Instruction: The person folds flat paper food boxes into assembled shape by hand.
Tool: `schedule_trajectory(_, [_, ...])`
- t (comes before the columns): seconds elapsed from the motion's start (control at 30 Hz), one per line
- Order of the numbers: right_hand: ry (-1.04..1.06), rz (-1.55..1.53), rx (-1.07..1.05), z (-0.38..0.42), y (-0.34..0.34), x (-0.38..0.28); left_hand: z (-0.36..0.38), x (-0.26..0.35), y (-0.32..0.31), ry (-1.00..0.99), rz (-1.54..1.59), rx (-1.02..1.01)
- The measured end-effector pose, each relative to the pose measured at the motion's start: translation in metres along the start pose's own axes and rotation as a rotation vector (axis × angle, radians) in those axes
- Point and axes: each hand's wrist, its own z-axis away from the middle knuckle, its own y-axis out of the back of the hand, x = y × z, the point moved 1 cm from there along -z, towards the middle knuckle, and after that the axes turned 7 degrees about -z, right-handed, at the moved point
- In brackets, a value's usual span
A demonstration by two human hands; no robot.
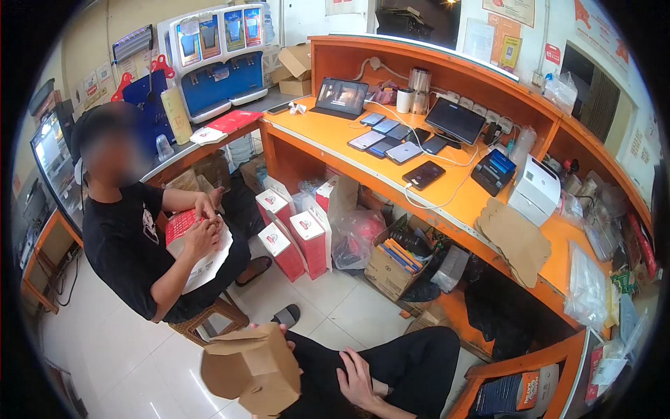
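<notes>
A partly folded brown cardboard box (252, 370), its flaps standing up and its inside showing, is at the bottom of the head view. My left hand (289, 340) grips it from behind, so that most of the hand is hidden and only some fingers show at the edge. On my black-trousered thigh lies my right hand (358, 379), fingers stretched out and nothing in them. It is apart from the box.
A seated co-worker (132, 230) folds a red-and-white box (185, 234) on the lap. Several red-and-white boxes (310, 241) stand on the floor. The orange counter (314, 133) carries phones, tablets, a white printer (534, 190) and flat brown cardboard sheets (513, 241).
</notes>
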Motion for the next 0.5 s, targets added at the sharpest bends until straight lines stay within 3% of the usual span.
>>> schedule_trajectory(0.1, [0.4,-0.022,-0.542,0.031,-0.02,-0.013,0.016,0.021,0.003,-0.08,0.035,-0.022])
schedule_trajectory(0.17, [1.482,0.963,-0.059,0.058,-0.028,-0.042,0.023,0.036,0.003,-0.055,-0.001,-0.068])
schedule_trajectory(0.27, [1.14,-0.365,-0.768,0.075,-0.056,-0.05,0.038,0.046,-0.017,-0.036,-0.026,-0.022])
schedule_trajectory(0.3, [1.194,-0.224,-0.86,0.063,-0.068,-0.058,0.044,0.051,-0.029,-0.03,-0.042,-0.006])
schedule_trajectory(0.37, [0.983,-0.202,-0.862,0.027,-0.092,-0.058,0.058,0.058,-0.048,-0.065,-0.163,0.02])
schedule_trajectory(0.5, [0.69,0.057,-0.475,-0.073,-0.087,-0.091,0.082,0.06,-0.066,-0.156,-0.411,0.067])
